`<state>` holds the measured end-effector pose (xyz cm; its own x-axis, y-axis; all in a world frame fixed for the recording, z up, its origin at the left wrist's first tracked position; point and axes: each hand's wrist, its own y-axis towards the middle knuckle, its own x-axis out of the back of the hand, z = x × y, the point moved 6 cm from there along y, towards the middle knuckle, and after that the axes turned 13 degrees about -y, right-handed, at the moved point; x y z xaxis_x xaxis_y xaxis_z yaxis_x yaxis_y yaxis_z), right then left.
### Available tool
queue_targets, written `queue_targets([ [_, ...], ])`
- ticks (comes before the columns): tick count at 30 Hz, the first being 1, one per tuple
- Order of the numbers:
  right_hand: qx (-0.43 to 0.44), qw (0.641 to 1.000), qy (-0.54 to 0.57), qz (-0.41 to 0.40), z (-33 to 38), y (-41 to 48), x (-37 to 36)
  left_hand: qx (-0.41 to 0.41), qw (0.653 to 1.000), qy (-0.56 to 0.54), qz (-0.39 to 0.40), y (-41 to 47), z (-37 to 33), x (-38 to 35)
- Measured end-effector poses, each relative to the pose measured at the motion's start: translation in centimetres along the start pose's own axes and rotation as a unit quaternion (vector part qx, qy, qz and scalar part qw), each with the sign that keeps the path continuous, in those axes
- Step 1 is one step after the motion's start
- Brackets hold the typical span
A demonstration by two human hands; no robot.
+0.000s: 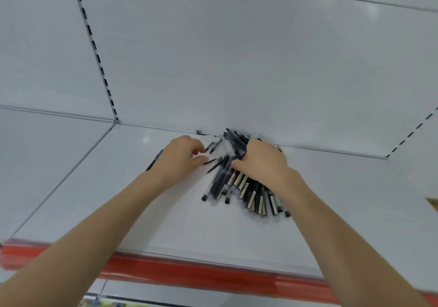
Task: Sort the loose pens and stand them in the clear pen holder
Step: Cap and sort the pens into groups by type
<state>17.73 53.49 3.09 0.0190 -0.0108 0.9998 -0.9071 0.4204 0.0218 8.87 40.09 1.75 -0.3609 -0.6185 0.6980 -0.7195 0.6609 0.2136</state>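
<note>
Two hands work on one pile of pens [233,184], which lies on a white shelf [118,200] close to the back wall [237,57], a little right of the middle. The pens are dark, some with pale label bands, and they overlap so much in the blur that an exact count is not possible; about a dozen lower ends show toward the near side. One single pen [154,160] lies apart, just left of the left wrist, and one more dark end [199,132] shows at the joint of shelf and wall.

Most pens lie with the long axis running from the near edge toward the back wall. They spread like a fan: the near ends are wide apart and the bodies come together under the right hand. Round black end plugs point toward the person, and some thin tips point away and to the left.

The right hand [262,162] lies over the pile, its fingers curled down around a bunch of pens. The left hand [181,157] is at the left side of the pile with bent fingers and thumb close together at some pen tips; I cannot tell if it really holds one.

One red strip [189,273] runs along the front edge of the shelf.
</note>
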Motion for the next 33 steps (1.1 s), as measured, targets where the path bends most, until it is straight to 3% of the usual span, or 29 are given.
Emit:
queue_targets([
  [9, -0.001, 1.000, 0.022, -0.020, 0.1, -1.3, -0.3, 0.013, 0.998, 0.028, 0.053, 0.6, -0.1, -1.7],
  [16, -0.003, 0.999, 0.035, -0.008, 1.0, -1.1, -0.5, 0.031, 0.999, -0.038, -0.010, 0.1, 0.3, -0.2],
  [20, -0.020, 0.989, 0.146, 0.022, 0.7, -0.9, -0.8, 0.039, 0.988, -0.138, -0.053, -0.7, -0.4, 1.1],
  [22, -0.044, 0.959, 0.276, 0.037, 0.1, -1.1, -0.8, 0.029, 0.978, -0.195, -0.062, -1.1, -1.1, 1.7],
  [25, -0.053, 0.874, 0.481, 0.037, -0.7, -2.2, 0.9, 0.025, 0.950, -0.304, -0.073, -2.0, -2.2, 2.7],
  [27, -0.022, 0.844, 0.536, 0.000, -1.6, -3.2, 2.7, 0.035, 0.921, -0.383, -0.068, -2.5, -2.9, 3.1],
  [29, 0.019, 0.857, 0.512, -0.051, -2.3, -4.8, 4.1, 0.049, 0.893, -0.444, -0.048, -2.9, -3.4, 3.1],
  [33, 0.094, 0.927, 0.335, -0.143, -3.1, -7.5, 5.6, 0.059, 0.858, -0.510, -0.022, -3.2, -4.0, 3.1],
])
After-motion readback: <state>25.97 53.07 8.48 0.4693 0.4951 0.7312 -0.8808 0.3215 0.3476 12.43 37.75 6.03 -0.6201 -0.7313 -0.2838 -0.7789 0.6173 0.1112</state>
